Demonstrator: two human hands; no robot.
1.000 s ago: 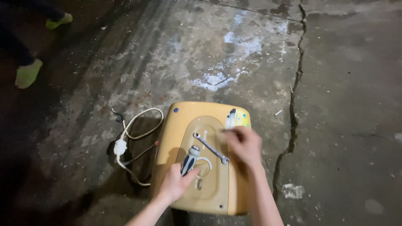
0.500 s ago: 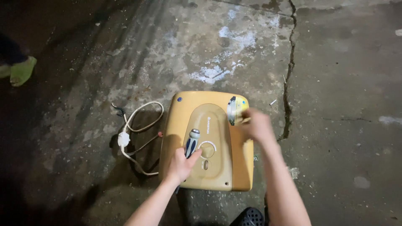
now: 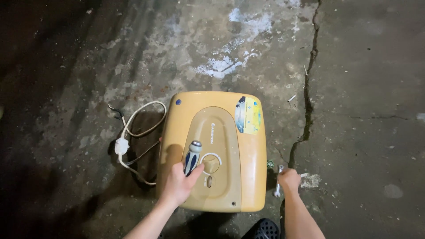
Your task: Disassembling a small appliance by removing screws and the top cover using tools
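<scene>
Hands at work over a yellowed water heater (image 3: 230, 132) that lies flat on a cracked concrete floor (image 3: 363, 88), seen from above. The left hand (image 3: 179, 183) rests on the heater's raised front panel and is wrapped around a screwdriver (image 3: 191, 157) with a dark blue and grey handle, whose butt end points away from the person, just beside the round dial (image 3: 211, 163) near the panel's lower end. The right hand (image 3: 290, 180) is down on the floor just to the right of the heater, its fingers folded over a small metal wrench (image 3: 278, 186); one end of the tool shows at the hand's left side, against the concrete. A pale power cord (image 3: 133, 132) with a white inline box loops on the floor to the left of the heater, touching its side. A coloured sticker (image 3: 248, 115) sits on the heater's upper right corner. A long crack (image 3: 307, 88) runs through the concrete to the right of the heater, and white patches (image 3: 221, 66) mark the floor beyond it. The toe of a dark perforated shoe (image 3: 265, 229) shows at the bottom edge.
</scene>
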